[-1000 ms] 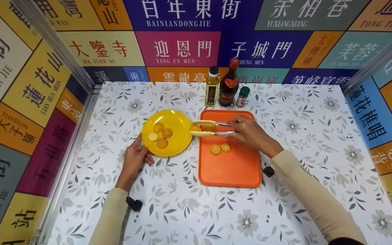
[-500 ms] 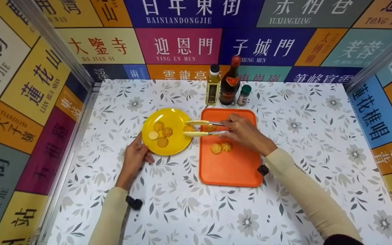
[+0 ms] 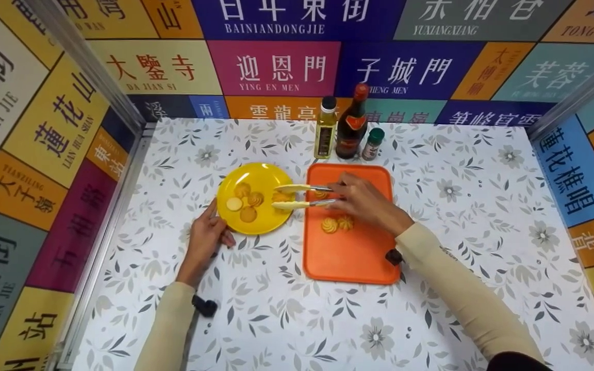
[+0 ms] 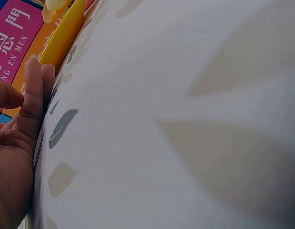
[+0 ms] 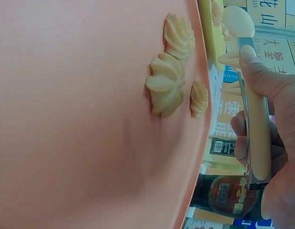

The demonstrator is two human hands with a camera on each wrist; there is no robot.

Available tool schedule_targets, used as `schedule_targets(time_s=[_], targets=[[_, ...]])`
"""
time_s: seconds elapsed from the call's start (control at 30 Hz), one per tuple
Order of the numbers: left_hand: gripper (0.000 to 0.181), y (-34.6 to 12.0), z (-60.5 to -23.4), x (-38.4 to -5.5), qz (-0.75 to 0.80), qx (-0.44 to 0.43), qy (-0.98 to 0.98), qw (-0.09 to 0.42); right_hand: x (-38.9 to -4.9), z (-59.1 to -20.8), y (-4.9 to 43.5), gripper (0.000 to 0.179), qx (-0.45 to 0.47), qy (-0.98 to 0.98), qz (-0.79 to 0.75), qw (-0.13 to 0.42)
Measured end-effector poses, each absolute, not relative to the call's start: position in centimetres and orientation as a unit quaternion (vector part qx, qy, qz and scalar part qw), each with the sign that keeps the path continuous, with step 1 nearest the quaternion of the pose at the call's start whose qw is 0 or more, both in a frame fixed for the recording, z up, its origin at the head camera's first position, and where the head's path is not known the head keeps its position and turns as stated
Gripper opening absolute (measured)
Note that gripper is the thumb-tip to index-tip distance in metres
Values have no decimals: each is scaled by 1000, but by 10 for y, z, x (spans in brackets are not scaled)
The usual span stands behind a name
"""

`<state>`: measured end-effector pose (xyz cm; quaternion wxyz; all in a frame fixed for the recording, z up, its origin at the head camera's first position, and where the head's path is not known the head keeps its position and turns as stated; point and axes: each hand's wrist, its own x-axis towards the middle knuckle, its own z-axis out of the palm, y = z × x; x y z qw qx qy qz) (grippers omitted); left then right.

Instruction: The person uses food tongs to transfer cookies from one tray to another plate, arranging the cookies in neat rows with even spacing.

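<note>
My right hand (image 3: 361,201) grips metal tongs (image 3: 294,204) with pale yellow tips. The tips are over the right side of a yellow plate (image 3: 266,224), with a golden cookie (image 3: 282,197) between them. Whether that cookie touches the plate is unclear. Several other cookies (image 3: 248,214) lie on the plate. My left hand (image 3: 205,237) rests at the plate's left rim, its fingers touching the edge; the left wrist view shows fairly straight fingers (image 4: 33,90) there. Three swirl-shaped cookies (image 5: 165,86) sit on the orange tray (image 3: 351,257), one of them partly behind the tongs.
An oil bottle (image 3: 325,131), a dark red-capped bottle (image 3: 351,129) and a small green-capped jar (image 3: 373,144) stand behind the tray. The table (image 3: 286,319) has a leaf-patterned white cover. Walls with printed signs (image 3: 276,67) enclose the back and sides.
The right hand has moved left, carrying the tongs and the cookie from the plate's right edge to over its right side. The left hand has stayed at the rim.
</note>
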<state>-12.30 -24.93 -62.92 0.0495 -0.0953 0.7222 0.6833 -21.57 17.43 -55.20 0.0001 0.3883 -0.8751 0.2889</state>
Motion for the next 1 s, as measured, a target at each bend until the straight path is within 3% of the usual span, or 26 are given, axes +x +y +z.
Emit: schedule_targets(time_s=[0.27,1.0], targets=[[74,-249,-629,-122,696,-82,713,36,-214,-552,168,49,395,-876,277,-9],[73,-249,-630,-123,694,-89,713,44,-213,-556,144,36,418,-868,265,-28]])
